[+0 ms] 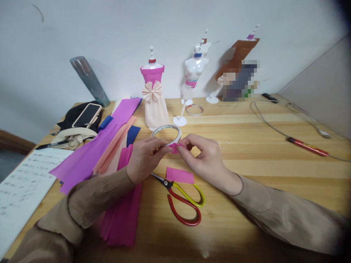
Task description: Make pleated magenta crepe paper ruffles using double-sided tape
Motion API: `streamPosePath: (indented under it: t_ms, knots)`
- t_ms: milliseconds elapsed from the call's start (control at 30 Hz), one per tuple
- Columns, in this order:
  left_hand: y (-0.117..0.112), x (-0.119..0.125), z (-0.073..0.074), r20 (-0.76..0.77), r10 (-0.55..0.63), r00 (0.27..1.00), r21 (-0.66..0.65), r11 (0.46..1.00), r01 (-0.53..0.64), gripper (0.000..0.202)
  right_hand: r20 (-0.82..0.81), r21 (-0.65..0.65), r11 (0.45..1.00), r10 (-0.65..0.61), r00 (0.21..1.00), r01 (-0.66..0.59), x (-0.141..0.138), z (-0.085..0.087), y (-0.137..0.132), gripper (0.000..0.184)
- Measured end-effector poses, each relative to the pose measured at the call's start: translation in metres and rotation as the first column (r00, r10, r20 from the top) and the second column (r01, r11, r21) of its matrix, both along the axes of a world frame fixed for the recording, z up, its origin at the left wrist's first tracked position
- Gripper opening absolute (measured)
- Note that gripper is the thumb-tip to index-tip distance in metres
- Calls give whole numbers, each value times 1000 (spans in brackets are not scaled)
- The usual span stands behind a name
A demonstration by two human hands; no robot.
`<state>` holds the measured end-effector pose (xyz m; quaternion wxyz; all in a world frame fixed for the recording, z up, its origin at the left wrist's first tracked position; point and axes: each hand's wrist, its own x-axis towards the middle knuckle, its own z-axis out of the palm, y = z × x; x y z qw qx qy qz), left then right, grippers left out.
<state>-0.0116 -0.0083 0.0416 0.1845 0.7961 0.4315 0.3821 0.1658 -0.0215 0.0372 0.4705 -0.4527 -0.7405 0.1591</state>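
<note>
My left hand [145, 156] and my right hand [204, 157] meet over the middle of the table, each pinching a small gathered piece of pink crepe paper [174, 147]. Just behind the fingertips is a roll of tape [178, 132]; whether a finger touches it I cannot tell. Below the hands lies a folded pink paper rectangle [180, 175], beside scissors [166, 183] with one red and one yellow handle. Magenta crepe paper strips [120, 223] run under my left forearm.
Purple paper [93, 153], a phone [87, 115] and a leaning bottle [90, 80] are at left. Behind stand a pink-and-cream dressed mannequin [156, 109], a white mannequin [195, 67] and a brown-dressed one [242, 51]. A red tool with a cord [307, 146] lies right.
</note>
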Motion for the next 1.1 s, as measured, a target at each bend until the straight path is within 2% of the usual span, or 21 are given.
streamPosePath:
  t_ms: [433,800,1100]
  knots:
    - [1,0,-2,-14,-8,1000,14,1000,9,11,-33,-25,999,29,999,-29,0,-1,-1,19]
    - [0,0,-2,0,-18,1000,8,1000,18,12,-150,-195,978,43,988,-72,-2,-5,2,27]
    - [0,0,-1,-3,-23,1000,19,1000,23,11,-293,-360,927,-8,956,-102,-3,-9,3,28]
